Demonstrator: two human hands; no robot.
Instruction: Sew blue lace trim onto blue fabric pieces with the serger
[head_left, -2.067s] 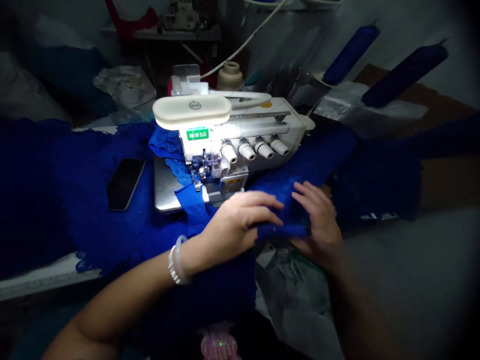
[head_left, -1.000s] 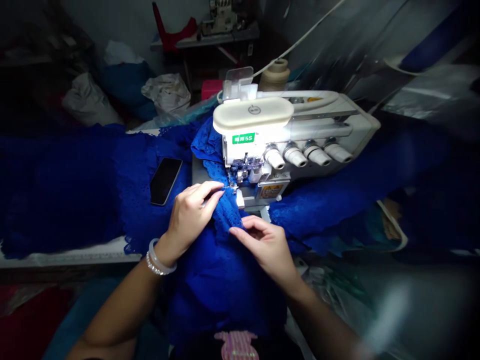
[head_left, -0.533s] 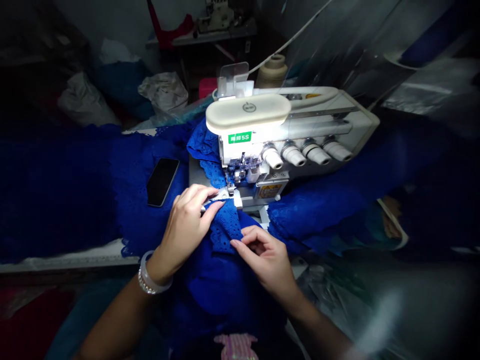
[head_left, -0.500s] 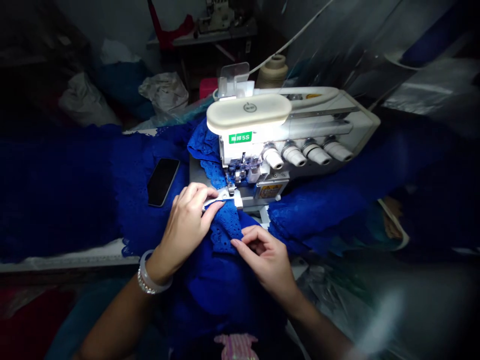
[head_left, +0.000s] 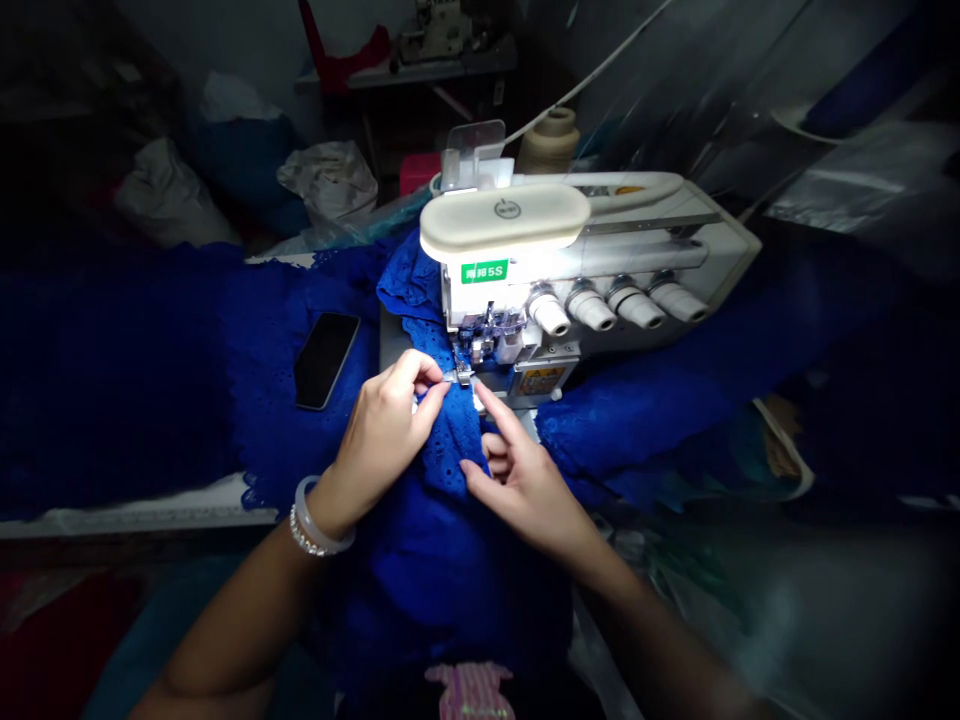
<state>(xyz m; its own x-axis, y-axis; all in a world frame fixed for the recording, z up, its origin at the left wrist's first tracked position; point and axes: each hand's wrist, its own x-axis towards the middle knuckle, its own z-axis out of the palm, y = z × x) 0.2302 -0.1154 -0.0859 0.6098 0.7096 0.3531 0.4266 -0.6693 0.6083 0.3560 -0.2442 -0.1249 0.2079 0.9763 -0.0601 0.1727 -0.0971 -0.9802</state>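
Note:
A strip of blue eyelet fabric (head_left: pixel 452 445) runs up to the presser foot (head_left: pixel 463 376) of a white overlock sewing machine (head_left: pixel 551 258). My left hand (head_left: pixel 384 428) pinches the strip's left edge between thumb and index finger, close beside the foot. On the other side, my right hand (head_left: pixel 534 492) has its index finger stretched to the fabric edge just right of the foot. Its thumb lies on the strip lower down and the other fingers curl at the edge, closed on the fabric. More blue fabric (head_left: pixel 450 580) hangs below toward my lap.
A black phone (head_left: pixel 327 360) lies on blue cloth left of the machine. Blue fabric (head_left: pixel 637 400) is also piled on the right. Behind stand a thread cone (head_left: pixel 550 140), stuffed bags (head_left: pixel 330 185) and another sewing machine (head_left: pixel 435 35) on a table.
My right index finger has straightened and moved up beside the presser foot. My left fingertips have moved slightly up and right along the strip, which now lies closer under the foot.

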